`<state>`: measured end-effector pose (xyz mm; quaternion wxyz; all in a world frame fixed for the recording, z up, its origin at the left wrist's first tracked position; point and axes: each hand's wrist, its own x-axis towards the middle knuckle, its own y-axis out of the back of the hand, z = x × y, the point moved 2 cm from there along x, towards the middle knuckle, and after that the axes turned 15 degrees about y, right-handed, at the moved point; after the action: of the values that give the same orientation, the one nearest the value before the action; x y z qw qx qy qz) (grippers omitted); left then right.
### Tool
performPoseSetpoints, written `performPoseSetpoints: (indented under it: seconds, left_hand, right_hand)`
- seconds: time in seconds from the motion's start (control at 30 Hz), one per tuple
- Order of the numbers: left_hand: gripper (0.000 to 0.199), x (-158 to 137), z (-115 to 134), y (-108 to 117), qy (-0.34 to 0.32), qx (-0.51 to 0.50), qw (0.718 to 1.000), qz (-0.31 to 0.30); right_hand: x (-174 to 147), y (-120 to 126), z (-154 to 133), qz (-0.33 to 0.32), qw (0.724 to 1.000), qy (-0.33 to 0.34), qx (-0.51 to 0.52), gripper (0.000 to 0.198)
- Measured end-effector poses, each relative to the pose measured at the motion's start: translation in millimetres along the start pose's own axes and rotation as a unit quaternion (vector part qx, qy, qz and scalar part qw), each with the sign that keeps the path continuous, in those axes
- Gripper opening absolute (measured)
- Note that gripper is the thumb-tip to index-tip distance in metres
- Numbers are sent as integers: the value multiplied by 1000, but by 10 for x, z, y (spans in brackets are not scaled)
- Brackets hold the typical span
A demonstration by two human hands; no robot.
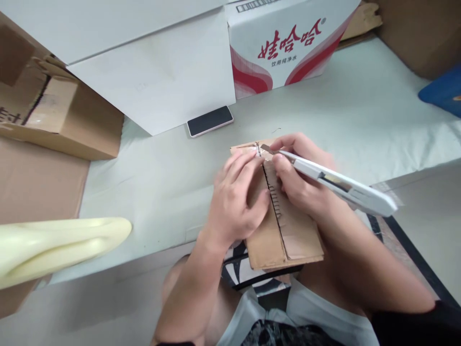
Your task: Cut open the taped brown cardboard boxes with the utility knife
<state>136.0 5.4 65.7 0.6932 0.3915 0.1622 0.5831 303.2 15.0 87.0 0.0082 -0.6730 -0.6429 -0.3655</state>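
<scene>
A brown cardboard box (pixel 299 235) lies partly over the table's front edge, above my lap. A dark seam runs along its top, with torn marks beside it. My left hand (pixel 239 192) rests on the box's left side, fingers near the far end of the seam and thumb by its middle. In my right hand (pixel 298 168) is a white utility knife (pixel 338 185), held between thumb and fingers. Its blade is out and its tip is at the far end of the seam, where some clear tape shows. The knife's rear end points to the right.
A phone (pixel 211 121) lies beyond the box, against a large white box (pixel 162 81). Behind stands a white and red carton (pixel 288 53). Cardboard boxes (pixel 82 115) and a pale yellow smooth object (pixel 65 245) are on the left; something blue (pixel 442 91) is at the right.
</scene>
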Motion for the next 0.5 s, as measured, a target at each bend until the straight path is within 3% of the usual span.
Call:
performPoseSetpoints:
  seconds: [0.2, 0.4, 0.5]
  left_hand:
    - [49, 26, -113, -57, 11, 0, 1000, 0]
    - [49, -48, -64, -26, 41, 47, 998, 8]
    - [50, -86, 15, 22, 65, 89, 994, 7]
  right_hand:
    - [-13, -28, 47, 15, 998, 32, -51, 14]
    - [-1, -47, 44, 8, 998, 39, -39, 14]
    - [18, -21, 53, -27, 998, 49, 2, 17]
